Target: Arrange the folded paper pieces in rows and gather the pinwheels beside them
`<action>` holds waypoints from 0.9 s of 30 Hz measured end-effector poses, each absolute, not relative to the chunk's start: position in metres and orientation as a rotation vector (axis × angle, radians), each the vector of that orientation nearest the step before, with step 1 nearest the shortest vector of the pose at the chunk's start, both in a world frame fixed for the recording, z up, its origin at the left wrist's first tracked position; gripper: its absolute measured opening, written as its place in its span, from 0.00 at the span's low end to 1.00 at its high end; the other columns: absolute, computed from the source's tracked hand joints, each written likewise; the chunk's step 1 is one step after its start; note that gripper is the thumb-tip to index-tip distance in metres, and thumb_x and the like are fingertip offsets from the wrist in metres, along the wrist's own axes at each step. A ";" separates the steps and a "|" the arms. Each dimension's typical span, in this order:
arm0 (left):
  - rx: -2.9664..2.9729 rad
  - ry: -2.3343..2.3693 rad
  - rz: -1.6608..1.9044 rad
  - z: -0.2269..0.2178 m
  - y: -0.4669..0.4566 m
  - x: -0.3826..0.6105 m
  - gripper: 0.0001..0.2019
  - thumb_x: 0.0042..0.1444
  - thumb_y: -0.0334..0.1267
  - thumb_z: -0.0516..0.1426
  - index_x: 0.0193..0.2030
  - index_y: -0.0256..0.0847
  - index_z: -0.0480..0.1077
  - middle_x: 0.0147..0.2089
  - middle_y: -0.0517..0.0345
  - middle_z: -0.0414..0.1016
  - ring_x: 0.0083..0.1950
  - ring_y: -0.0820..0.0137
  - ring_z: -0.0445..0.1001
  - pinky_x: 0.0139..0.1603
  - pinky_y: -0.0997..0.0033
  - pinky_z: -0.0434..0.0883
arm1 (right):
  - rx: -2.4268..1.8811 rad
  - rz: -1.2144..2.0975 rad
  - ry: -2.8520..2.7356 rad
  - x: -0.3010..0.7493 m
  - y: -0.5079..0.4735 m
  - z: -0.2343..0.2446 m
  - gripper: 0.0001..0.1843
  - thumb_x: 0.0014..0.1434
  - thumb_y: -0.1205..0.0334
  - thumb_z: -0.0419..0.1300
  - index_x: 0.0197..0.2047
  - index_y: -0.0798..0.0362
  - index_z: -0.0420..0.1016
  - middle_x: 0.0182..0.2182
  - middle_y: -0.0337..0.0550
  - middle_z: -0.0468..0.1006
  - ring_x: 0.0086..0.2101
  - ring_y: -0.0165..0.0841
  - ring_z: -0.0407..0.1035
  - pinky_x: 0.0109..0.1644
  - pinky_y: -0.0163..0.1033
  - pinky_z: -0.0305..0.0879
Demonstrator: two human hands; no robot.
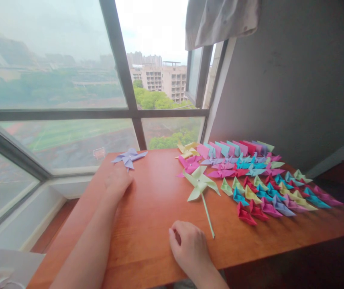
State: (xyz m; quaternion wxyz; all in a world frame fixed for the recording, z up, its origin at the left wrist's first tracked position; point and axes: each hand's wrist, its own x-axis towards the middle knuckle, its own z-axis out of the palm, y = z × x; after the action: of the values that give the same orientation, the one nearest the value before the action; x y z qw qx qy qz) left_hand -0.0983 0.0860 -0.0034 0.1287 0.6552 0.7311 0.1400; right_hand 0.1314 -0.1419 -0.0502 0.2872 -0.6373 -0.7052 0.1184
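Observation:
At the table's far left, my left hand is closed round the stick of a purple paper pinwheel, whose head shows just beyond the fingers. Most of that stick is hidden by the hand. My right hand rests near the front edge, its fingers curled in loosely with nothing showing in them. Just beyond it lies a pale green paper pinwheel, its stick slanting down toward this hand. A magenta pinwheel and a yellow pinwheel lie behind the green one.
Several rows of folded paper boats cover the right side of the wooden table. Behind them stand paper cranes and a row of upright folded papers. Windows border the far side, a grey wall the right.

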 end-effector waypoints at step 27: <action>1.328 1.071 1.029 -0.030 -0.109 -0.002 0.09 0.50 0.40 0.63 0.30 0.37 0.70 0.27 0.60 0.70 0.28 0.72 0.68 0.29 0.77 0.65 | -0.913 1.285 -0.772 0.166 -0.105 -0.003 0.28 0.52 0.45 0.68 0.52 0.50 0.71 0.51 0.49 0.76 0.50 0.38 0.71 0.54 0.44 0.65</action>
State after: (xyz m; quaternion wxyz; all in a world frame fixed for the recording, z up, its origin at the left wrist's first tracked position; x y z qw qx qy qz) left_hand -0.0023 -0.1085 -0.0296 0.5435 0.5595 0.4511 0.4337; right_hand 0.1660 -0.1049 -0.0025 0.6390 -0.4000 -0.3383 0.5632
